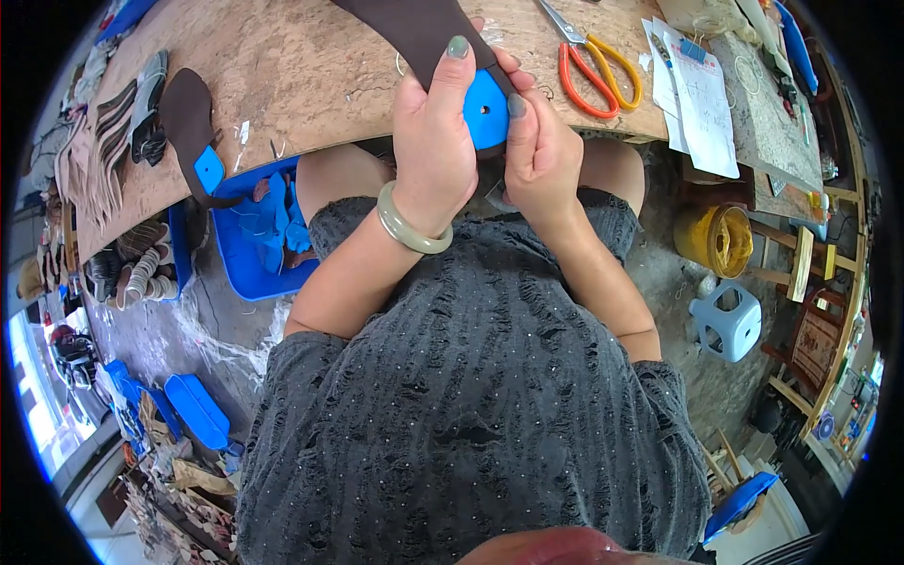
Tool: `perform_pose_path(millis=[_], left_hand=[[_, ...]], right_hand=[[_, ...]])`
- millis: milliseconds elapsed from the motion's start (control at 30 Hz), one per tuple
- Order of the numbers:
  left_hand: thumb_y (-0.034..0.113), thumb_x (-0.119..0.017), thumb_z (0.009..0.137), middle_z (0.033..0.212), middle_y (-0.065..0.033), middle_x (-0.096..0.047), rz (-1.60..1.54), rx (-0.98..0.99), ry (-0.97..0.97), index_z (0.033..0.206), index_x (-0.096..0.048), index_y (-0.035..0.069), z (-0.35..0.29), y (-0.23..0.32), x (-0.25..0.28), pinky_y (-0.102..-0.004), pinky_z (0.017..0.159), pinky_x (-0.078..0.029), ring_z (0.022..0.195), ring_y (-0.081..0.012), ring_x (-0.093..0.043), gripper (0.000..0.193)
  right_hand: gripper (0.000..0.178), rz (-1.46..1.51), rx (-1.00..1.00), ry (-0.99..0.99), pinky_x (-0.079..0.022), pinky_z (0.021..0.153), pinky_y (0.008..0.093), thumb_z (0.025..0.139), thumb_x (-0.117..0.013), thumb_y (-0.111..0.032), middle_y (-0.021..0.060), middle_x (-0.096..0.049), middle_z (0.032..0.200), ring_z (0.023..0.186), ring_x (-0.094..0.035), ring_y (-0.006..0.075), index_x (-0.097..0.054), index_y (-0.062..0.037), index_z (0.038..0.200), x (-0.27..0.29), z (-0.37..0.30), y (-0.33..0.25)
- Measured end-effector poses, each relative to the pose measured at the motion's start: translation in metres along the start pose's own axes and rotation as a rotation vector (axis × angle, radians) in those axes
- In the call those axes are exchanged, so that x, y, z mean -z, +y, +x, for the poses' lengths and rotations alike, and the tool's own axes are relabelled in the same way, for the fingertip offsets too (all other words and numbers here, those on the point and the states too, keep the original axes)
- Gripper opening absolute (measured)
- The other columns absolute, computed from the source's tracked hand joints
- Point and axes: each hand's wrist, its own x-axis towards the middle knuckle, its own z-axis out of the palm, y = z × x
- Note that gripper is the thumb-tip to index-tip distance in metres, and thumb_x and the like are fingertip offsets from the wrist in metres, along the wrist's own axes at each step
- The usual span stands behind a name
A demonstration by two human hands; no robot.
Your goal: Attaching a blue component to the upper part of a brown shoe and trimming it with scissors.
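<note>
A dark brown shoe sole piece [414,33] with a blue patch [487,104] near its end is held between my two hands at the table's front edge. My left hand [438,132] is closed on its left side, thumb pressed on the brown surface just above the patch. My right hand [541,137] pinches the right edge, with its thumb at the patch's border. The patch has a small hole in its middle. To the left lies a similar brown sole piece [186,113], also with a blue patch [209,170], overhanging the table edge.
Scissors with red and yellow handles [603,80] and paper sheets [702,113] lie on the wooden table [301,71] at the right. Strips and dark pieces [113,141] are piled left. Below are a blue bin [250,282], a yellow bucket [697,240] and a light blue stool [730,325].
</note>
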Motion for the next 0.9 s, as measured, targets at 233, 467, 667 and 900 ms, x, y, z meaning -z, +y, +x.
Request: perform_pose_path(millis=[233, 467, 667, 900], left_hand=[[0.024, -0.046, 0.097, 0.094, -0.0111, -0.061, -0.033, 0.068, 0.02, 0.118, -0.049, -0.002, -0.003, 0.008, 0.005, -0.0304, 0.075, -0.053, 0.084, -0.0186, -0.063, 0.033], [0.024, -0.046, 0.097, 0.094, -0.0117, -0.061, -0.008, 0.08, -0.003, 0.119, -0.049, -0.002, -0.002, 0.004, 0.005, -0.0323, 0.077, -0.053, 0.088, -0.021, -0.063, 0.035], [0.024, -0.045, 0.097, 0.094, -0.0116, -0.061, 0.013, 0.034, 0.008, 0.118, -0.05, -0.002, -0.001, -0.003, 0.008, -0.0322, 0.077, -0.053, 0.088, -0.0216, -0.063, 0.034], [0.025, -0.044, 0.097, 0.095, -0.0119, -0.061, -0.011, 0.069, 0.011, 0.119, -0.049, -0.002, 0.002, 0.005, 0.011, -0.0321, 0.076, -0.053, 0.087, -0.0212, -0.063, 0.035]], right_hand=[[0.036, 0.857, -0.687, -0.347, -0.041, 0.045, 0.0232, 0.099, -0.04, -0.031, 0.0051, -0.056, 0.064, 0.049, -0.051, 0.0107, -0.057, -0.0002, 0.109, 0.024, 0.004, -0.008], [0.034, 0.232, -0.476, -0.268, -0.042, 0.047, 0.0254, 0.098, -0.043, -0.029, 0.0043, -0.057, 0.064, 0.051, -0.054, 0.0107, -0.058, -0.0005, 0.106, 0.015, 0.003, -0.019], [0.031, 0.238, -0.317, -0.123, -0.04, 0.046, 0.025, 0.098, -0.045, -0.028, 0.0037, -0.058, 0.064, 0.051, -0.053, 0.0104, -0.059, -0.001, 0.103, 0.006, 0.002, -0.013], [0.037, 0.888, -0.681, -0.321, -0.036, 0.043, 0.0193, 0.097, -0.048, -0.027, 0.0001, -0.053, 0.06, 0.048, -0.047, 0.0056, -0.054, -0.0004, 0.121, 0.021, -0.002, -0.01]])
